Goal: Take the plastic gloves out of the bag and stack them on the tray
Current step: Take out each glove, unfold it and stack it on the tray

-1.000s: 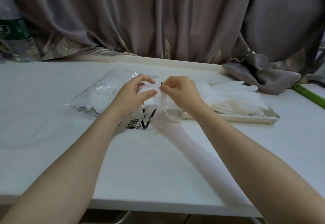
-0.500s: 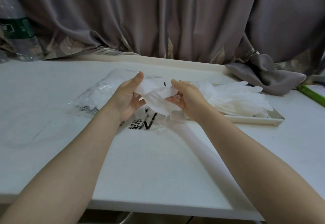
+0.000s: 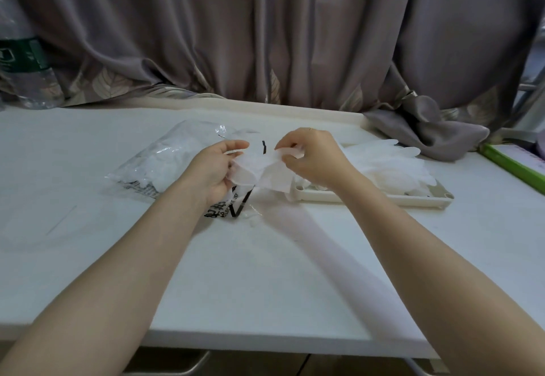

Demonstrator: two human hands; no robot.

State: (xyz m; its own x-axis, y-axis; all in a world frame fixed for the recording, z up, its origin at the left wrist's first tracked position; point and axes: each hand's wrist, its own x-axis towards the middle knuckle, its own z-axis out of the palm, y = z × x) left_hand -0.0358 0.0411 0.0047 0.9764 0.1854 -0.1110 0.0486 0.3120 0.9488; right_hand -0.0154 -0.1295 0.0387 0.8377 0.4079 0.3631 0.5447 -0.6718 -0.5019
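While both hands hold one plastic glove (image 3: 259, 169) above the worktop (image 3: 265, 272), the left hand (image 3: 213, 169) keeps a curled grip on its near end and the right hand (image 3: 312, 159) pinches its upper edge. Separation appears to be the step in hand (judged from the spread film). Next comes a short carry right onto the stack (image 3: 389, 163) in the tray (image 3: 368, 197), beyond the near rim; the bag (image 3: 165, 160) lies left, with bare worktop in front.

Left hand (image 3: 213, 166) and right hand (image 3: 313, 157) both pinching, fingers (image 3: 290, 143) curled.
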